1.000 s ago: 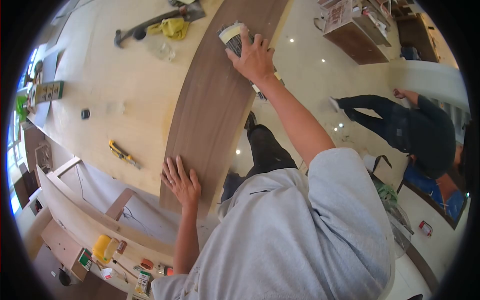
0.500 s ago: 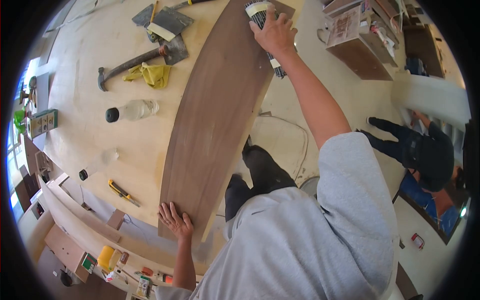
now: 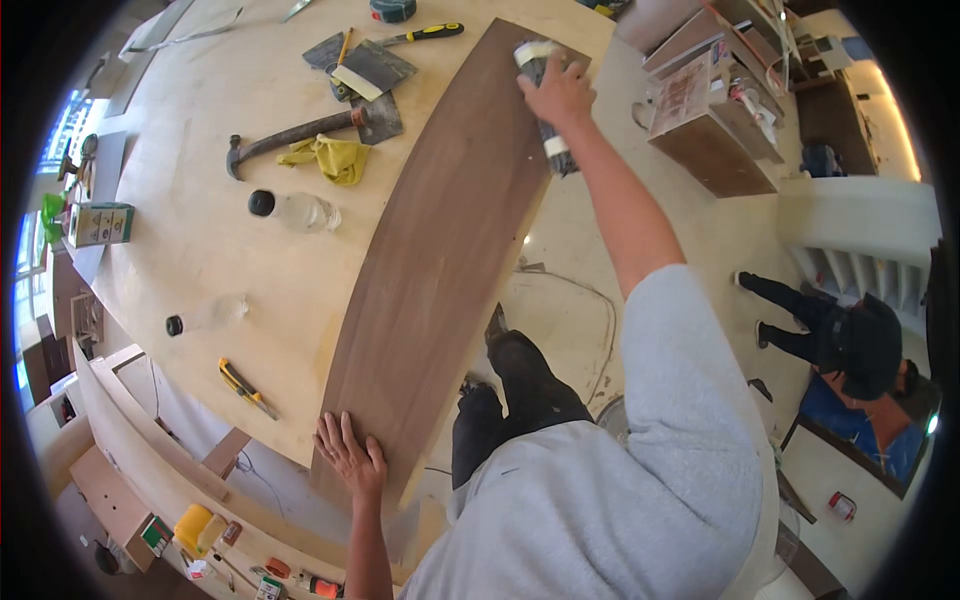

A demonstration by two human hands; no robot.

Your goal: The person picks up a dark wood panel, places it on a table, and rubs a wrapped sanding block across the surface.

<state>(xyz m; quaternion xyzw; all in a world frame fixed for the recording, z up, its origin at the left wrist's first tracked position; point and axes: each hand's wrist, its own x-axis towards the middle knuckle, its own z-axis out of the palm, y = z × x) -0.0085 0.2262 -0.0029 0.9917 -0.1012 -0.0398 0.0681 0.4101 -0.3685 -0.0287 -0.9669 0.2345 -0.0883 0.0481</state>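
A long, curved brown panel [image 3: 430, 240] lies along the edge of the light wooden table [image 3: 200, 270]. Near its far end my right hand [image 3: 560, 92] grips a dark roll-shaped block [image 3: 556, 148] with pale bands at its ends, resting on the panel near the right edge. At the near end my left hand [image 3: 350, 455] is pressed flat on the panel, its fingers spread. Left of the panel lie a hammer [image 3: 290, 138], a yellow cloth [image 3: 338, 160] and scrapers [image 3: 375, 68].
Two clear bottles [image 3: 308, 213] [image 3: 230, 308] and a yellow utility knife [image 3: 244, 386] lie on the table. Another person [image 3: 850, 335] in dark clothes is at the right. Wooden boxes [image 3: 710, 150] stand at the upper right, and a cable [image 3: 600, 300] runs over the floor.
The camera view has shifted, so the table's things appear further right and the far end shows more fully. Both hands keep their holds. The other person's legs have moved apart.
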